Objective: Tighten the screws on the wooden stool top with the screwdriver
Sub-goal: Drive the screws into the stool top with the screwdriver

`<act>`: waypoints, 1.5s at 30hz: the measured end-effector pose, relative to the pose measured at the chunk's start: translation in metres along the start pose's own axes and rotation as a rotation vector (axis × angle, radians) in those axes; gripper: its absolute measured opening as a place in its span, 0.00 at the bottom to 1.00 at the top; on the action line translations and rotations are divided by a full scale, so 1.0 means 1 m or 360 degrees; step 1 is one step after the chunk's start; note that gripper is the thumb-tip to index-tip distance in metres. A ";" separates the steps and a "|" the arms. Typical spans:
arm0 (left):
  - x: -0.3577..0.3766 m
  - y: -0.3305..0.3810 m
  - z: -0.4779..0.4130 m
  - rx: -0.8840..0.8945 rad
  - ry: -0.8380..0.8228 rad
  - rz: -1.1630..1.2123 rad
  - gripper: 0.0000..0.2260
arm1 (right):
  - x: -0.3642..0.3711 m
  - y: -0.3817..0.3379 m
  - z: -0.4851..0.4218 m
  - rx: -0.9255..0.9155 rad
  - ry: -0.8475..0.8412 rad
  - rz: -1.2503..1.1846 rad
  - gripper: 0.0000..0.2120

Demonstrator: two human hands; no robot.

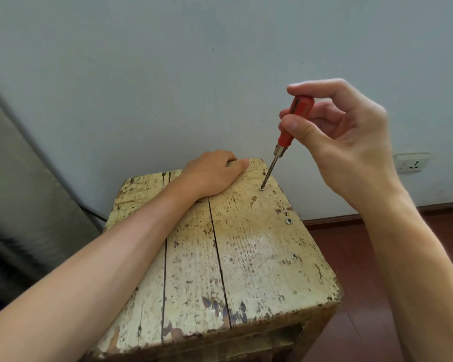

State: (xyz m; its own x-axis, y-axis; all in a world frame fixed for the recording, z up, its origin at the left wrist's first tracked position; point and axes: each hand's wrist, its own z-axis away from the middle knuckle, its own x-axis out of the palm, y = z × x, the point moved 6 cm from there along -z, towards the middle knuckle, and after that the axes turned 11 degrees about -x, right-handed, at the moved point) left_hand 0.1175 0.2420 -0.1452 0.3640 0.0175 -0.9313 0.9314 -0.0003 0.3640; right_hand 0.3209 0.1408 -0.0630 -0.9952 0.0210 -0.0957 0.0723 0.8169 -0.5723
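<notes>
Stretched the left forearm (89, 257), nearest of all, up from the near left across the wooden stool top (246, 257). Found that top worn, with cream paint flaking off its planks, close to a pale wall. Braced it with the left hand (212, 176) at the far edge, fingers hooked over and thumb flat on the wood. Raised the right hand (351, 142) above the far right corner, thumb and fingers clamped round the red handle of the screwdriver (283, 139). Set its tip in the far screw (261, 189), with the shaft leaning right. Noted a middle screw (288, 221) and a nearer screw (293, 256) along the right edge.

Judged the step to be driving that far screw. Thought it best to stand the shaft straighter over the head, press down firmly while turning clockwise, and stop once snug, for fear of splitting old wood. Read no brand or writing anywhere. Saw dark marks on the handle and a wall socket (411, 163) at the far right, neither legible.
</notes>
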 end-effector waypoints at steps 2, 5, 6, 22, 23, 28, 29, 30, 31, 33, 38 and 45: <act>0.000 0.000 0.000 -0.0001 0.0002 0.0008 0.22 | 0.001 0.001 0.000 -0.0015 0.0069 0.0136 0.13; 0.000 0.000 0.001 -0.0002 -0.0004 0.0014 0.22 | -0.001 0.003 0.001 -0.0007 0.0155 0.0245 0.13; 0.000 0.000 0.001 -0.0002 -0.0005 0.0015 0.22 | -0.002 0.004 0.002 -0.0008 0.0148 0.0260 0.12; -0.001 0.002 0.003 -0.0008 -0.0013 0.0004 0.22 | -0.005 0.002 0.001 -0.0007 -0.0084 0.0009 0.17; -0.001 0.002 0.003 -0.0010 -0.0011 0.0002 0.22 | -0.004 0.001 0.001 -0.0024 -0.0081 0.0037 0.16; -0.002 0.003 0.004 -0.0010 -0.0014 0.0014 0.22 | 0.004 0.001 0.000 -0.0040 0.0002 0.0204 0.14; -0.002 0.003 0.004 -0.0013 -0.0014 0.0015 0.22 | 0.005 0.002 0.000 -0.0045 0.0027 0.0205 0.13; -0.002 0.003 0.004 -0.0017 -0.0016 0.0015 0.22 | 0.005 0.002 0.001 -0.0052 0.0044 0.0209 0.12; -0.002 0.003 0.004 -0.0019 -0.0018 0.0012 0.22 | 0.004 0.003 0.001 -0.0058 0.0047 0.0222 0.12; -0.002 0.003 0.004 -0.0015 -0.0019 0.0006 0.22 | 0.001 0.005 0.002 -0.0061 -0.0004 0.0255 0.13; -0.003 0.003 0.005 -0.0011 -0.0024 0.0006 0.22 | -0.008 0.010 0.000 0.0013 -0.0195 0.0022 0.19; -0.002 0.004 0.005 -0.0003 -0.0027 0.0010 0.22 | -0.012 0.009 0.000 0.0037 -0.0135 -0.0086 0.18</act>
State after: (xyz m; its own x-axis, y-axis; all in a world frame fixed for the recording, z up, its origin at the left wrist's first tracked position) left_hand 0.1205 0.2369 -0.1418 0.3701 0.0005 -0.9290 0.9290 0.0016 0.3701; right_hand 0.3331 0.1474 -0.0673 -0.9885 -0.0728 -0.1323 0.0209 0.8020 -0.5970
